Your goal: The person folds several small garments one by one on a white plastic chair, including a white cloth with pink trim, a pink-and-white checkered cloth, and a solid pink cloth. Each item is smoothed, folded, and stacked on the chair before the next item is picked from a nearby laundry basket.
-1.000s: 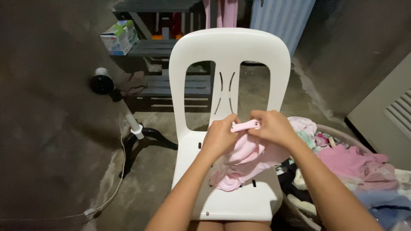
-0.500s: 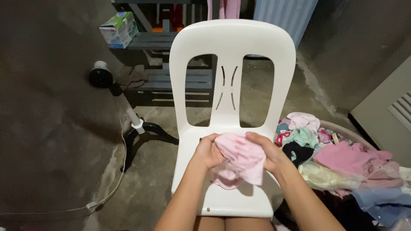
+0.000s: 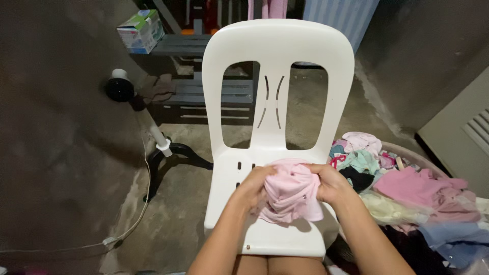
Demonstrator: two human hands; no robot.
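Note:
A bunched light pink garment (image 3: 291, 192) rests over the seat of a white plastic chair (image 3: 277, 61). My left hand (image 3: 253, 186) grips its left side and my right hand (image 3: 330, 182) grips its right side. Both hands hold the cloth just above the seat, fingers curled into the fabric. The garment's lower folds hang onto the seat between my forearms.
A round basin (image 3: 407, 155) heaped with mixed clothes (image 3: 417, 188) stands at the right of the chair. A stand fan base (image 3: 168, 153) with a white cord lies on the concrete floor at left. A grey shelf (image 3: 204, 94) and a small box (image 3: 140, 31) are behind.
The pink garment has come down from mid-air onto the seat and been gathered into a bundle. Both hands dropped lower and closed in around it.

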